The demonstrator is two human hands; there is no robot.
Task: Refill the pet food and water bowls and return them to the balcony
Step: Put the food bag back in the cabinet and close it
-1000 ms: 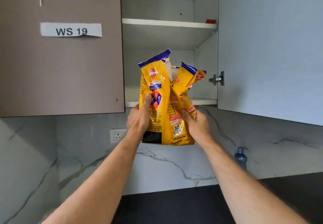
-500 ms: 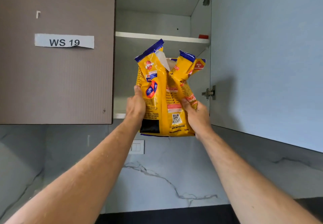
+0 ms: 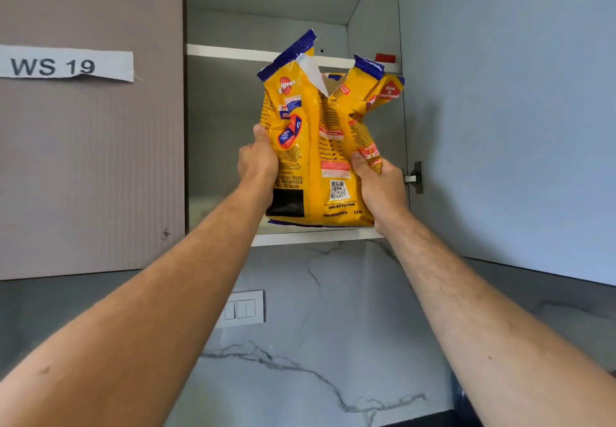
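A yellow dog food bag with a blue torn-open top stands upright at the front of the wall cabinet's lower shelf. Its bottom edge is at the shelf's front lip. My left hand grips the bag's left side and my right hand grips its right side low down. Both arms reach up from below. No bowls are in view.
The cabinet door on the right stands open, with a hinge near my right hand. A shut door labelled WS 19 is to the left. An upper shelf crosses the cabinet. Switches sit on the marble backsplash below.
Both hands have lifted the bag upward and forward from below the cabinet to the lower shelf. My view has tilted up, and the black counter has nearly left the frame.
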